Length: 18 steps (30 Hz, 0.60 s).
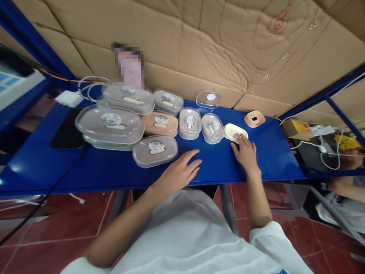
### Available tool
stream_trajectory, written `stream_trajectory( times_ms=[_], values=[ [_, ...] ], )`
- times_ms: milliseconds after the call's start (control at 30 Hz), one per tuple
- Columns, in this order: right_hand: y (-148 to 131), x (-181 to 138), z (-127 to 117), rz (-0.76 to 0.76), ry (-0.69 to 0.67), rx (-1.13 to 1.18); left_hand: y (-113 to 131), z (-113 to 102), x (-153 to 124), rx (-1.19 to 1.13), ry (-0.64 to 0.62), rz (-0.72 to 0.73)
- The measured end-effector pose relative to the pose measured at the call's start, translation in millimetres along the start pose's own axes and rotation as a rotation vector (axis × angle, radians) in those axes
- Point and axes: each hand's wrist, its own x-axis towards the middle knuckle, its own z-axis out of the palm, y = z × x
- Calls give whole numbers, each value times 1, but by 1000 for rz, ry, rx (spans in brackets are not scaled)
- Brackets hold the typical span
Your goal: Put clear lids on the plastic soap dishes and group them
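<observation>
My left hand [183, 169] hovers at the table's front part with its fingers apart and holds nothing. Closest to it is an oval lidded container [155, 150] with a clear grey lid and a round label. On the right, my right hand [245, 150] has its fingers spread, with the fingertips on the near edge of a small cream-coloured oval dish or lid [234, 131]. Part of that piece is hidden under the fingers. Directly left of it stands a small clear-lidded container [212, 128], beside another one [189, 123]. A peach piece with a dark opening [255, 119] lies beyond my right hand.
Large lidded containers [110, 125] stack at the left, near a peach container [161, 124]. A clear lid [209, 99] leans near the cardboard wall [173, 41]. A black flat object [67, 131] and white adapter [69, 98] lie left. Another person's arm [348, 189] shows at right.
</observation>
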Motion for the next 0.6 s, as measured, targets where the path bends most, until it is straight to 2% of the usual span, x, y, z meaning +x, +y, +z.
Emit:
stream_trajectory(
  times_ms=[100,200,300,367,433,500,600],
  values=[
    [9,-41,-9,-38,18,-18,0,-1,1,-4,-6,19],
    [-5,-83,-26,-159,-4,73,0,0,2,-16,-36,60],
    [-18,-91,-39,-292,-8,258,0,0,3,-33,-82,90],
    [-12,-67,-38,-285,91,310,0,1,3,-44,-86,99],
    [8,-24,-29,-182,216,265,-1,2,2,-55,-81,105],
    [34,26,-15,-43,224,209,-1,3,2,-60,-73,107],
    [64,86,2,123,184,326,-2,3,2,-63,-74,89]
  ],
)
